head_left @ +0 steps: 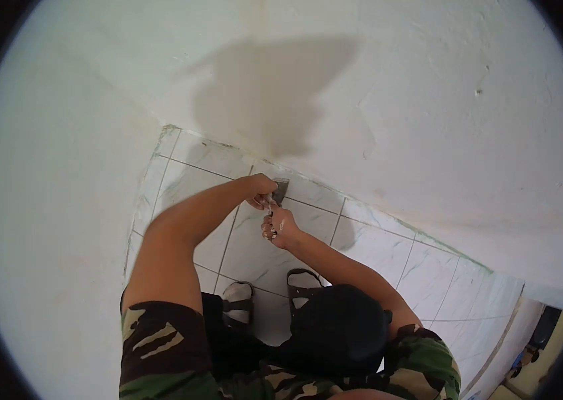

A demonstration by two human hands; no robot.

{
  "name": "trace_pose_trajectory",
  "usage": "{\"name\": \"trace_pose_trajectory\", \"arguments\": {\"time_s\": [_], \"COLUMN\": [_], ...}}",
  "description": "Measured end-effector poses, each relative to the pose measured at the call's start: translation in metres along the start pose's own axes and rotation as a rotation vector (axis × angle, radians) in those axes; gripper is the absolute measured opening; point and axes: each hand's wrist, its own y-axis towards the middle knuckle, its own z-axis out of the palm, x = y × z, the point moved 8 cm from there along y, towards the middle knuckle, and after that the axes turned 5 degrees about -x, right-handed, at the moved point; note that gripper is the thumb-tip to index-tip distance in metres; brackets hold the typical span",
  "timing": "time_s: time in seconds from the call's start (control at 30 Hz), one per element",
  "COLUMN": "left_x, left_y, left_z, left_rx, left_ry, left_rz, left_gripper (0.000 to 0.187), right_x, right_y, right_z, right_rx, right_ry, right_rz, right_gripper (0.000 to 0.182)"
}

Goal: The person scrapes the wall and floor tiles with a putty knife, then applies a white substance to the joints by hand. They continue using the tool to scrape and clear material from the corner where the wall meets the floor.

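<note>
Nearest the camera, camouflage sleeves and a dark cap or bundle are seen at the bottom edge, with two sandalled feet planted on the white tiled floor just beyond. From there both bare forearms are stretched forward and brought together over the tiles, close to the line where the floor meets the wall. The right hand is closed into a fist around the handle of a small scraper, its knuckles turned up. The left hand is curled tight at the upper end of the same tool, touching the right hand (whether it grips the blade or only presses on it cannot be told). The dark blade is set at the grout line near the floor's far edge, just below the wall. Further off, the pale wall is marked by a large grey damp patch directly above the hands.
</note>
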Motion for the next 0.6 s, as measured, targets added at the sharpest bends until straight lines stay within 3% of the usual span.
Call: {"name": "trace_pose_trajectory", "arguments": {"time_s": [0.07,0.2,0.27,0.3,0.37,0.4,0.47,0.53,0.6], "left_x": [0.002,0.015,0.022,0.031,0.038,0.043,0.039,0.043,0.039], "left_y": [-0.018,-0.082,-0.102,-0.106,-0.106,-0.104,-0.095,-0.083,-0.074], "left_z": [0.005,-0.011,-0.020,-0.025,-0.038,-0.042,-0.045,-0.036,-0.040], "left_rx": [0.214,0.325,0.368,0.377,0.361,0.379,0.404,0.475,0.367], "left_ry": [0.124,0.303,0.115,0.130,-0.216,-0.188,-0.525,-0.607,-0.714], "left_rz": [0.008,0.004,0.066,0.060,0.119,0.105,0.152,0.192,0.357], "left_gripper": [0.047,0.049,0.052,0.052,0.052,0.052,0.046,0.041,0.042], "right_x": [0.000,-0.004,0.002,0.003,0.005,0.012,0.015,0.017,0.009], "right_y": [0.004,-0.003,-0.034,-0.047,-0.068,-0.079,-0.091,-0.088,-0.081], "right_z": [0.011,0.027,0.048,0.055,0.061,0.068,0.071,0.079,0.079], "right_rx": [0.086,0.167,0.191,0.187,0.111,0.101,-0.016,-0.057,-0.090], "right_ry": [0.011,-0.139,-0.398,-0.381,-0.571,-0.537,-0.669,-0.636,-0.629], "right_rz": [-0.059,0.044,0.025,0.026,-0.036,-0.034,0.006,-0.015,-0.054], "right_gripper": [0.026,0.028,0.027,0.027,0.031,0.031,0.034,0.035,0.036]}}
